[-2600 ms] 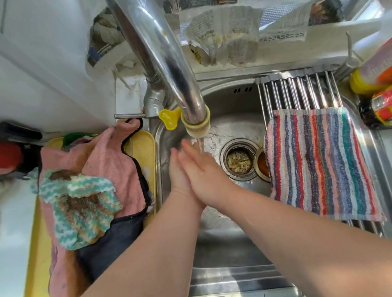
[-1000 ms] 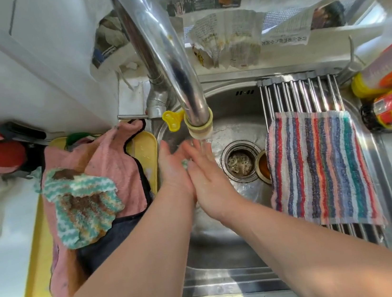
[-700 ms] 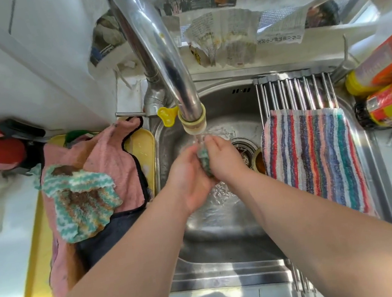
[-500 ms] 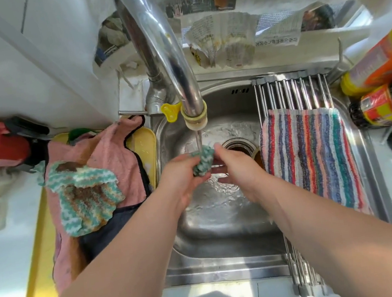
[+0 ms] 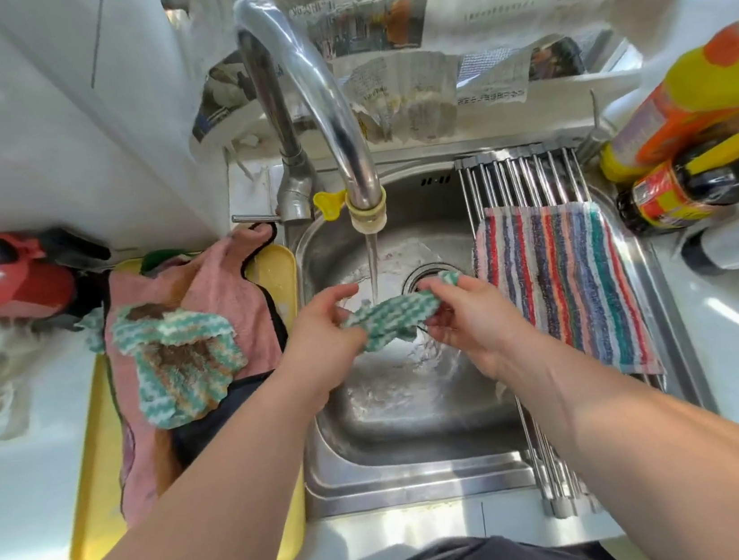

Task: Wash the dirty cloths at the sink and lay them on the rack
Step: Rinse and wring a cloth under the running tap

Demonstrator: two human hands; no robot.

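**Green-and-white knitted cloth (image 5: pixel 387 319) held stretched over the sink basin**

The small zigzag-patterned cloth hangs in the air above the stainless-steel sink (image 5: pixel 423 418), pulled out sideways between two bare hands. The left hand (image 5: pixel 323 337) pinches the cloth's left end between thumb and fingers. The right hand (image 5: pixel 466 318) grasps the right end, its fingers curled round a bunched corner that pokes up above them. A thin stream of water (image 5: pixel 373 265) falls from the curved chrome tap (image 5: pixel 325 97) and meets the cloth's upper edge near its middle. The round drain (image 5: pixel 427 272) lies just behind the cloth.

A roll-up rack of steel rods (image 5: pixel 523 179) spans the right side of the sink. A multicoloured striped towel (image 5: pixel 561 287) lies flat on it, just beside the right hand.

Left of the sink, a yellow plastic tray (image 5: pixel 88 481) carries a pile: a pink cloth with dark edging (image 5: pixel 218 290), a dark cloth (image 5: pixel 200 438) beneath it, and on top a second green-and-white knitted cloth with brown stains (image 5: pixel 176 361). A red object (image 5: pixel 1 281), blurred, sits beyond the tray.

At the right edge stand an orange-and-yellow bottle (image 5: pixel 688 106) and a dark bottle with a yellow cap (image 5: pixel 698 185). Newspaper sheets (image 5: pixel 404 92) cover the wall behind the tap.
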